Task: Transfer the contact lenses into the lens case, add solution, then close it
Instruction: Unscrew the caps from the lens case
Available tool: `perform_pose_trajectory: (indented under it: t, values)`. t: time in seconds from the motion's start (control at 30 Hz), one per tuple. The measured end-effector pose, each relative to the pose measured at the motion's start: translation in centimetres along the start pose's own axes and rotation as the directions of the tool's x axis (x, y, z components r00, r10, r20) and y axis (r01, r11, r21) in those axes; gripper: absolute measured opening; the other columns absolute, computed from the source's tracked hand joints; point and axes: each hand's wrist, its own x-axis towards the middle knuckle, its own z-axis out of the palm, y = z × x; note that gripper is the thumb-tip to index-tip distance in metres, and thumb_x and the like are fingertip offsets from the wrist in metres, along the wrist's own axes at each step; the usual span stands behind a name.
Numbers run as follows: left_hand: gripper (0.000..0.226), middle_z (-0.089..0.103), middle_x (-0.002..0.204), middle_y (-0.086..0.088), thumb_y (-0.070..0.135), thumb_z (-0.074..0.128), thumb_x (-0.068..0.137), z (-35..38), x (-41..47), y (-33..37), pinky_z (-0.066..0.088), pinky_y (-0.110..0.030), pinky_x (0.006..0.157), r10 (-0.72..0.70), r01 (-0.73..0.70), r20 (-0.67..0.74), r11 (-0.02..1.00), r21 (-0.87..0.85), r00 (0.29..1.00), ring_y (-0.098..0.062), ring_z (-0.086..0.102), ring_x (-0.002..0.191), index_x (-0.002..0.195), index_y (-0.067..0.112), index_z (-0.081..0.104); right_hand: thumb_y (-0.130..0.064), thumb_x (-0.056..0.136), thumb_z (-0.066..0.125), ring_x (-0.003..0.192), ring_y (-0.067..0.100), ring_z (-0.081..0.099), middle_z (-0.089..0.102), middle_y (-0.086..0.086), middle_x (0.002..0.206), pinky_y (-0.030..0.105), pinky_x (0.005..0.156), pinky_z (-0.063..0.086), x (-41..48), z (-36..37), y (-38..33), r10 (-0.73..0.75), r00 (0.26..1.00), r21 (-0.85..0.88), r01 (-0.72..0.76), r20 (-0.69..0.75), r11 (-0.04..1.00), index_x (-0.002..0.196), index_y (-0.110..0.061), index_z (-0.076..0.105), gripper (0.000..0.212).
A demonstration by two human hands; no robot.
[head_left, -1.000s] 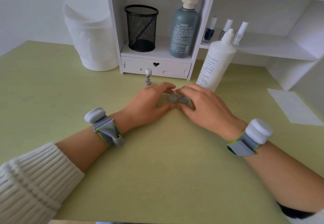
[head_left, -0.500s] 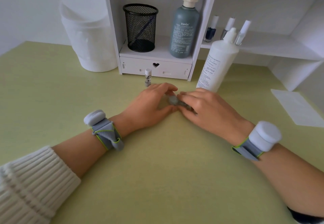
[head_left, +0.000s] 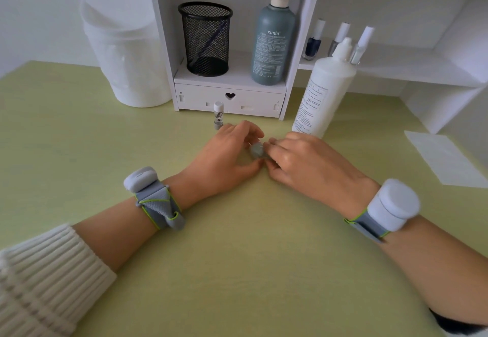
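Because the lens case [head_left: 255, 151], pinched between left hand [head_left: 224, 157] and right hand [head_left: 303, 162] near the tabletop's far edge, looks light and slippery, grip its rims

Behind the hands, a small white-capped vial [head_left: 218, 115] and a tall white plastic solution bottle [head_left: 322, 91] stood close (the white wooden shelf unit [head_left: 229, 99] just beyond), while the green tabletop [head_left: 237, 270] nearer the person lay open.
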Motion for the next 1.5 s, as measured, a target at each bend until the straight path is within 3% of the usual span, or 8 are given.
perform_pose_trajectory:
  t: [0.33,0.53,0.77,0.9,1.07,1.17,1.3,1.5]
  values:
    - [0.053,0.066,0.113,0.002,0.013,0.076,0.083,-0.7,-0.4,-0.3,0.037,0.000,0.085,-0.134,0.147,0.082,0.972,-0.184,0.988,-0.013,0.060,0.108,0.127,0.014,0.048,-0.026,0.099,0.062,0.079,0.025,0.070,0.076,0.004,0.092,0.042,0.069,0.057,-0.6,0.0,1.1,0.291,0.941,0.351,-0.217,-0.174,0.911,0.109,-0.014,0.068,0.016]
    - [0.060,0.071,0.110,0.008,0.014,0.077,0.083,-1.2,-0.8,0.1,0.039,-0.002,0.084,-0.099,0.112,0.083,0.977,-0.182,0.992,-0.010,0.062,0.101,0.131,0.024,0.041,-0.023,0.103,0.058,0.062,0.034,0.060,0.069,0.009,0.079,0.045,0.056,0.051,0.4,1.1,1.3,0.393,0.891,0.261,-0.333,-0.227,0.906,0.097,-0.007,0.061,0.017]
    - [0.046,0.065,0.111,0.006,0.017,0.076,0.085,-1.2,-0.8,0.0,0.040,-0.017,0.094,-0.080,0.086,0.068,0.993,-0.076,0.994,-0.012,0.059,0.104,0.128,0.019,0.059,-0.013,0.100,0.059,0.078,0.033,0.063,0.065,0.008,0.109,0.044,0.060,0.055,0.3,1.6,1.6,0.379,0.897,0.219,-0.332,-0.229,0.918,0.101,-0.004,0.072,0.016]
    - [0.049,0.064,0.112,0.006,0.020,0.076,0.085,-1.1,-0.7,0.0,0.038,-0.017,0.094,-0.072,0.074,0.061,0.997,-0.028,0.996,-0.014,0.058,0.105,0.131,0.018,0.060,-0.017,0.095,0.067,0.061,0.004,0.047,0.060,0.003,0.107,0.032,0.064,0.052,-0.2,1.3,1.4,0.422,0.856,0.311,-0.331,-0.298,0.891,0.115,-0.012,0.069,0.020]
    - [0.049,0.063,0.107,0.009,0.020,0.077,0.084,-1.1,-0.8,0.2,0.035,-0.015,0.092,-0.081,0.082,0.027,0.996,-0.026,0.996,-0.013,0.058,0.103,0.130,0.018,0.061,-0.048,0.084,0.074,0.069,-0.016,0.047,0.048,-0.017,0.088,0.011,0.063,0.035,-0.6,1.5,0.7,0.538,0.834,0.456,-0.435,-0.122,0.777,0.093,-0.027,0.062,0.026]
    - [0.050,0.063,0.107,0.010,0.023,0.078,0.084,-1.1,-0.8,0.2,0.034,-0.012,0.090,-0.093,0.093,0.016,0.995,-0.022,0.996,-0.012,0.059,0.101,0.130,0.018,0.061,-0.061,0.079,0.073,0.068,-0.009,0.046,0.047,-0.018,0.088,0.019,0.063,0.038,-0.7,1.9,0.4,0.559,0.829,0.432,-0.499,-0.014,0.751,0.091,-0.030,0.063,0.035]
    - [0.050,0.066,0.108,0.008,0.025,0.079,0.083,-1.2,-0.7,0.3,0.036,-0.014,0.090,-0.099,0.099,0.000,0.995,-0.021,0.995,-0.012,0.060,0.099,0.130,0.018,0.063,-0.061,0.079,0.074,0.072,-0.010,0.045,0.050,-0.014,0.091,0.026,0.068,0.039,-0.5,2.1,0.5,0.579,0.815,0.424,-0.533,0.022,0.733,0.092,-0.029,0.066,0.036]
    - [0.051,0.061,0.102,0.012,0.023,0.080,0.082,-1.2,-0.8,0.4,0.038,-0.018,0.093,-0.103,0.103,0.000,0.995,-0.015,0.995,-0.013,0.060,0.099,0.129,0.017,0.063,-0.059,0.078,0.077,0.070,-0.006,0.049,0.058,-0.011,0.087,0.015,0.059,0.035,-0.3,1.9,0.4,0.609,0.792,0.439,-0.562,0.040,0.701,0.087,-0.028,0.069,0.033]
